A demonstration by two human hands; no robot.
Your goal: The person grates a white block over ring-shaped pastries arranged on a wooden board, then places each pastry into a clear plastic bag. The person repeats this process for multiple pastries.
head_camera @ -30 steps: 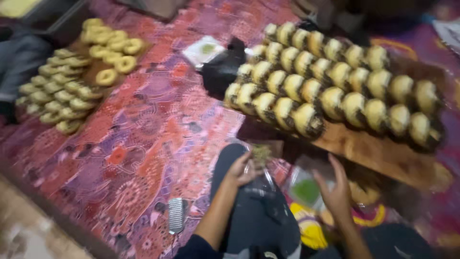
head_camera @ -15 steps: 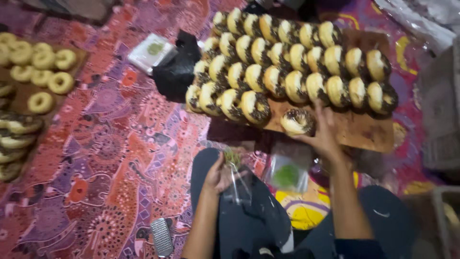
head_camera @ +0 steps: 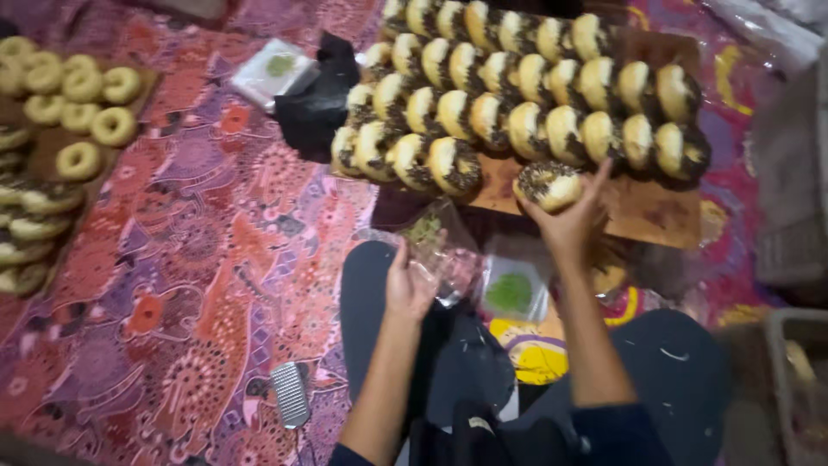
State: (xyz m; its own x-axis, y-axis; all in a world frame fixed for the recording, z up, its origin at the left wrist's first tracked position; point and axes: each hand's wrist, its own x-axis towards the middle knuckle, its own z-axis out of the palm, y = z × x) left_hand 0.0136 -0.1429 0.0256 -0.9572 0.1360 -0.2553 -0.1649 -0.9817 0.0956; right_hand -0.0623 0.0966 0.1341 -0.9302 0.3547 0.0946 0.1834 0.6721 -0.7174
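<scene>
The right hand (head_camera: 571, 226) grips a chocolate-sprinkled doughnut (head_camera: 547, 183) at the near edge of a wooden board (head_camera: 655, 220), rows of doughnuts (head_camera: 517, 86) just beyond. Beside it, the left hand (head_camera: 409, 285) pinches a clear plastic bag (head_camera: 442, 246).

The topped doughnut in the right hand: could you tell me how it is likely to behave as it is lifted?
The doughnut probably feels light and soft, so the right hand could dent it. Its dark sprinkled topping looks loose and may shed. The wooden board beneath would catch crumbs.
</scene>
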